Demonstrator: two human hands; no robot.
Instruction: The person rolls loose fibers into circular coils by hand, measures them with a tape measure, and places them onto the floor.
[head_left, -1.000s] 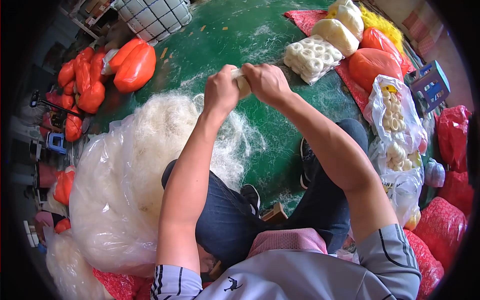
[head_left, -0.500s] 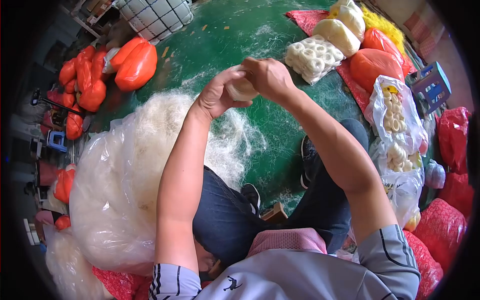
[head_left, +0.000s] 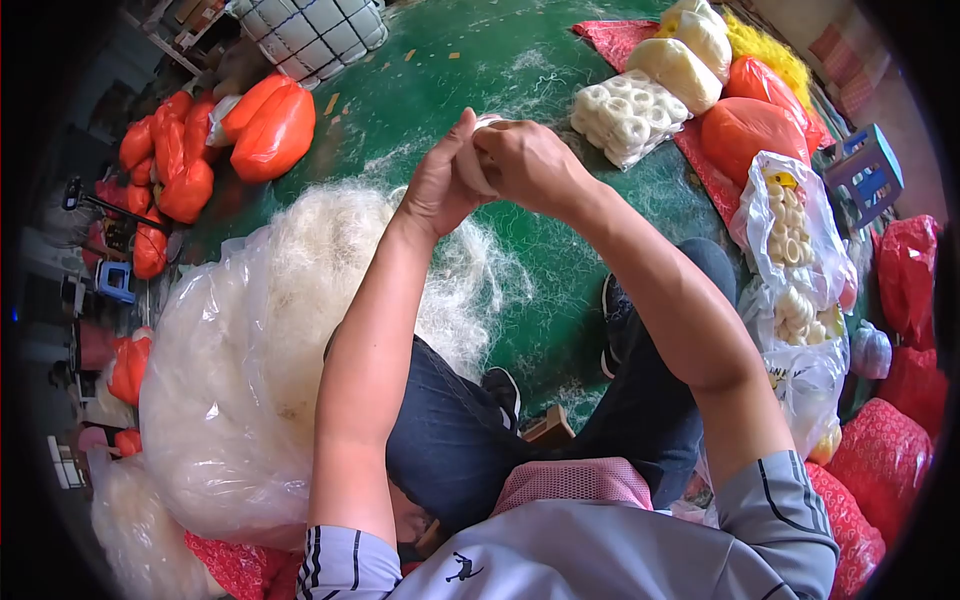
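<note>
Both hands are raised together over the floor, in the upper middle of the head view. My left hand (head_left: 437,188) is closed around a small cream-coloured fibre bundle (head_left: 472,168), its thumb pointing up. The fingers of my right hand (head_left: 542,168) are curled against the bundle's other side, and they hide part of it. Whether the bundle is a finished ring cannot be seen. Below and to the left lies a large heap of loose pale fibre (head_left: 330,255), partly inside a clear plastic bag (head_left: 205,370).
Clear-bagged cream rings (head_left: 628,115) lie at upper right, near orange bags (head_left: 752,130) and yellow fibre (head_left: 765,55). A white bag (head_left: 805,260) of rings stands at right by a purple crate (head_left: 865,175). More orange bags (head_left: 272,130) sit at left. Stray fibres litter the green floor (head_left: 450,90).
My left hand has turned so its thumb points up, and the bundle has tilted upright. My right hand has shifted slightly down and right, its fingers still on the bundle.
</note>
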